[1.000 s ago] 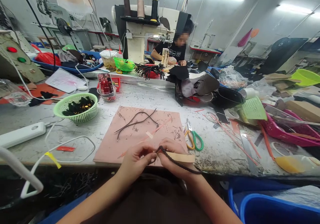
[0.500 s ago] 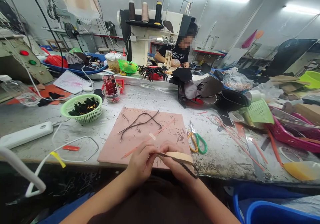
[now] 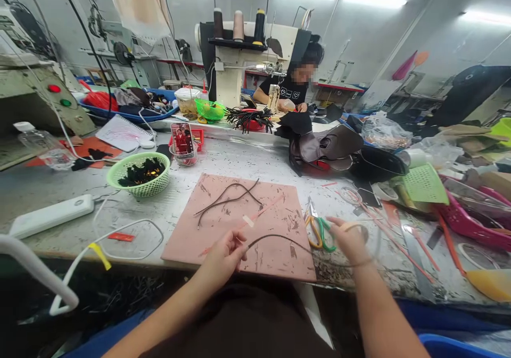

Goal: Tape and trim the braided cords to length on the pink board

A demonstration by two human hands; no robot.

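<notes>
My left hand [image 3: 227, 252] is closed in a pinch on one end of a thin dark cord [image 3: 279, 235], above the front of a pink board [image 3: 183, 230]. The cord arches rightward from my fingertips towards my right wrist. Smeared by motion, my right hand [image 3: 350, 241] is beside the green handle of the scissors [image 3: 317, 230], which lie at the board's right edge. A beige band, perhaps a tape roll [image 3: 355, 227], hangs about its fingers; whether they grip anything is unclear. More dark cords [image 3: 229, 201] lie crossed on the board, near a small pale strip [image 3: 248, 221].
At left stand a green basket [image 3: 138, 176] of black pieces and a white power strip [image 3: 51, 215]. A phone [image 3: 182, 139] leans in a clear cup. Right are a metal ruler [image 3: 417, 262] and pink strips. Behind, a sewing machine [image 3: 227, 76] and a seated person [image 3: 291, 89].
My right hand has moved away from my left, out to the right beside the scissors. The cord, bunched between both hands before, now stretches across the board. My left hand keeps its pinch.
</notes>
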